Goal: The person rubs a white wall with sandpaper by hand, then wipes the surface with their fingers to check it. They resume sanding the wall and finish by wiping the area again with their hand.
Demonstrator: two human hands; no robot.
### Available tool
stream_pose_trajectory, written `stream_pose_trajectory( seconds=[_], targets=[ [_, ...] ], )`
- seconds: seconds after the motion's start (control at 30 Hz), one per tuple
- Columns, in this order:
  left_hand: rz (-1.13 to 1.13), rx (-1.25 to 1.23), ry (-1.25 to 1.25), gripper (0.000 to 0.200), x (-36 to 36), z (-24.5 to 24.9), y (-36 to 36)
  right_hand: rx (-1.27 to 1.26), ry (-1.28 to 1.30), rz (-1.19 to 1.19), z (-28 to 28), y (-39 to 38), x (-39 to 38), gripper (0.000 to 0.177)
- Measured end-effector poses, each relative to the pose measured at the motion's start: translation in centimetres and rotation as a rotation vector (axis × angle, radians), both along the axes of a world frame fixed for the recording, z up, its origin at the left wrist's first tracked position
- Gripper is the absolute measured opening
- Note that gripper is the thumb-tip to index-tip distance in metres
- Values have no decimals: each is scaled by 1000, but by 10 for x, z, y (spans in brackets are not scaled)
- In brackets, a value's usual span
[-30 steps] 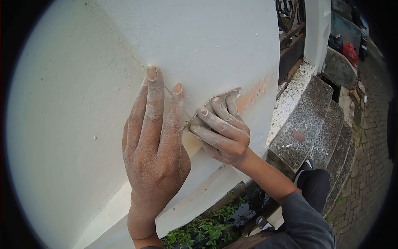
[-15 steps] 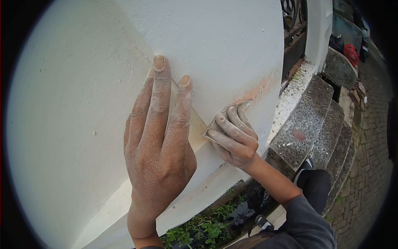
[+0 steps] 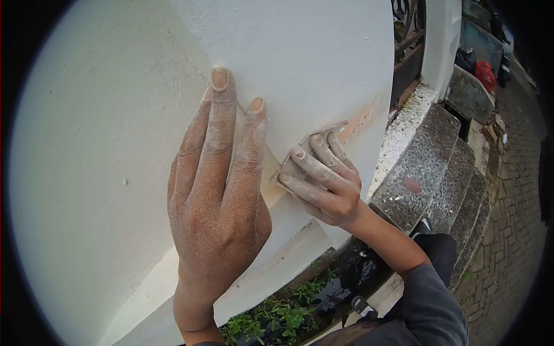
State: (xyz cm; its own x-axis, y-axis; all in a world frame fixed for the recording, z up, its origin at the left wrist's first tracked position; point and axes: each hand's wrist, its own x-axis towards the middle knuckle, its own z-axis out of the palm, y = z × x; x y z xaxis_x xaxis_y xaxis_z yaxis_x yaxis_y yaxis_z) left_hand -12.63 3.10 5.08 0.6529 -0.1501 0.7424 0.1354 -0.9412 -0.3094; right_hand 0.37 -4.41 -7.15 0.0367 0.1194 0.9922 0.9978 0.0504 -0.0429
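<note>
Head view, monitored from my remote post. I log the left hand (image 3: 219, 173) laid along the wall (image 3: 300, 52), fingers long and pointing up; index and middle stand spread, while the other fingers lie nearer together. Its thumb is mostly hidden, and I cannot tell whether the palm touches.

Right hand (image 3: 323, 179): I note four bent fingers curled over the sheet (image 3: 292, 168), holding it against the wall; thumb mostly out of sight. The sheet is thin and grey, its upper border standing out past the fingertips. It sits toward the wall's lower right edge, by the lower end of the seam (image 3: 271, 154), just beside the left hand but apart from it. Both hands look dusty.

I record a reddish patch (image 3: 362, 120) above and right of the sheet, near the wall's right edge. Beyond that edge I see a dark gate (image 3: 407, 69) and stone steps (image 3: 416, 164). Green plants (image 3: 283, 311) grow below the wall's bottom edge; a dark sleeve (image 3: 433, 303) covers the right upper arm.
</note>
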Motion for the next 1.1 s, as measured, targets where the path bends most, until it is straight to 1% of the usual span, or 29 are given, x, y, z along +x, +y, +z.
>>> stream_pose_trajectory(
  seconds=[0.07, 0.1, 0.2, 0.23, 0.3, 0.37, 0.47, 0.57, 0.67, 0.8, 0.83, 0.9, 0.97, 1.07, 1.1],
  targets=[
    [13, 2, 10, 80, -2, 1, -1, -25, -22, 9, -28, -1, 10, 24],
    [21, -3, 17, 80, -2, 0, -2, -29, -14, 19, -22, -1, 10, 22],
    [-7, -30, -10, 80, 2, -2, -2, 67, -7, 7, 23, 6, 3, 14],
    [3, -27, 0, 80, 1, -2, -2, 62, 0, -3, 21, 6, 2, 14],
    [22, -12, 16, 80, -1, 0, -2, 84, -21, 0, -17, 14, 4, 20],
    [28, -25, 30, 80, -3, 2, -4, 99, -14, 22, -36, 18, 5, 24],
    [21, -47, 20, 80, -1, 0, -5, 118, 58, -8, 12, 13, -3, 19],
    [34, -45, 30, 80, -2, 1, -5, 88, 96, 22, 5, 10, -5, 19],
    [34, -38, 33, 80, -4, 3, -4, 51, 36, 34, -32, 12, 2, 23],
    [51, -19, 20, 80, -1, -1, -4, 95, 62, 35, 15, 13, -4, 19],
    [54, -8, 25, 80, -1, -1, -4, 54, 61, 34, 11, 9, -3, 19],
    [59, 19, 25, 80, -2, 1, -2, 51, 70, 44, -25, 10, 1, 22],
    [64, 24, 18, 81, -2, 1, -2, 51, 65, 30, -35, 11, 2, 25],
    [44, 13, 1, 81, 1, -3, -1, 92, 86, 35, 6, 11, -3, 22],
    [33, 7, -9, 81, 2, -4, -1, 115, 93, 37, 8, 13, -5, 21]
  ],
)
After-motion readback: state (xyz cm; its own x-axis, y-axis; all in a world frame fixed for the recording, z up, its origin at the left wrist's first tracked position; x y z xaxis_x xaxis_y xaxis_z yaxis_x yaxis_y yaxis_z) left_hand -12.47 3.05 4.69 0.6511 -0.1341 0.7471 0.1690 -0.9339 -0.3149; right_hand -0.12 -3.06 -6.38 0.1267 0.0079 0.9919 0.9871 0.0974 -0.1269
